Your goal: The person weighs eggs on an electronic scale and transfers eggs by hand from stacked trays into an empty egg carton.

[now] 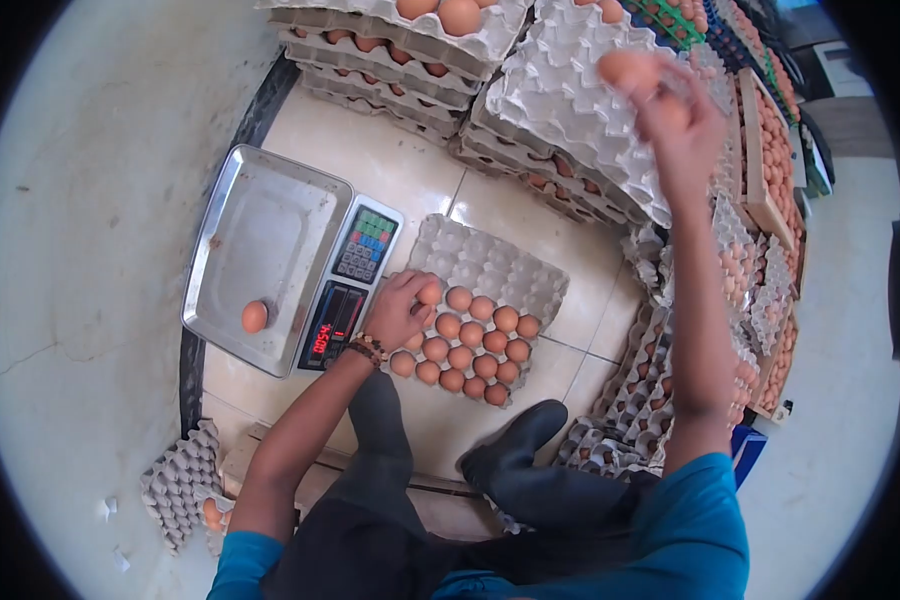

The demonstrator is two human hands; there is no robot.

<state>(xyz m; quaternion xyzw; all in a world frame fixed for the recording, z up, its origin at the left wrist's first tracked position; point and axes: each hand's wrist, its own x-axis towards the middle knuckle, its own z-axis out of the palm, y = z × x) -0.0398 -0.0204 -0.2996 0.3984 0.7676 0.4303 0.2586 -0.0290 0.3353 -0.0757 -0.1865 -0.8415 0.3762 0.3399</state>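
My left hand (398,312), with a beaded bracelet at the wrist, has its fingers closed around a brown egg (429,292) at the left edge of a grey egg tray (490,252). Rows of brown eggs (459,357) fill the tray's near part, while its far cups hold none. My right hand (682,125) is raised over the stacked trays at the upper right, blurred by motion. Its fingers grip a brown egg (627,72), and a second egg seems to be in the palm. One egg (255,316) lies on the steel pan (270,220) of a digital scale.
The scale's keypad (366,243) and red-lit display (332,327) face the tray. Tall stacks of egg trays (390,65) stand at the back. More trays (635,385) and a wooden crate of eggs (770,160) line the right. My boot (515,440) is close to the tray.
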